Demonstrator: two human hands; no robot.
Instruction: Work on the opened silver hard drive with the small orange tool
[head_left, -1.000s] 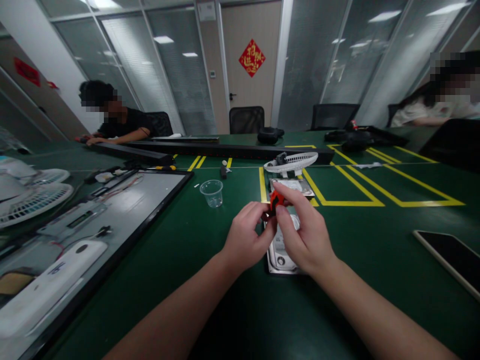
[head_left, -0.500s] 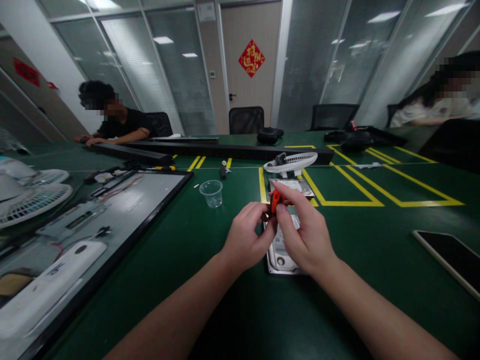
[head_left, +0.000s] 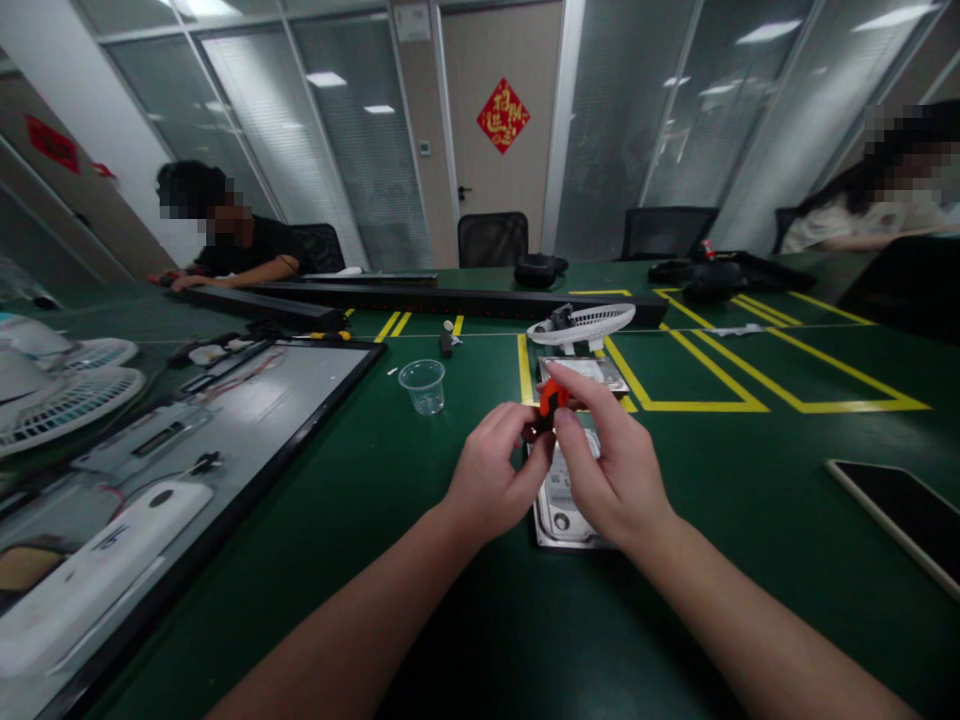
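Note:
Fingers of my right hand grip a small orange-and-black handle, tilted and partly covered by the thumb and fingers; its full shape is hidden. Close against its lower end, my left hand is closed, its fingertips pinched around something dark and small that I cannot make out. Beneath both hands lies a silver hard drive with a white label, partly covered by my right hand. Just beyond the fingers rests a second hard drive.
Left of my hands stands a clear plastic cup, with a small dark block behind it. A large panel carries parts at left. A white fan grille, long black bars and a phone lie around. Two people sit beyond.
The orange-and-black handle has turned in my right fingers, so its orange part now curves over the black. Both hands stay nearly in place above the hard drive.

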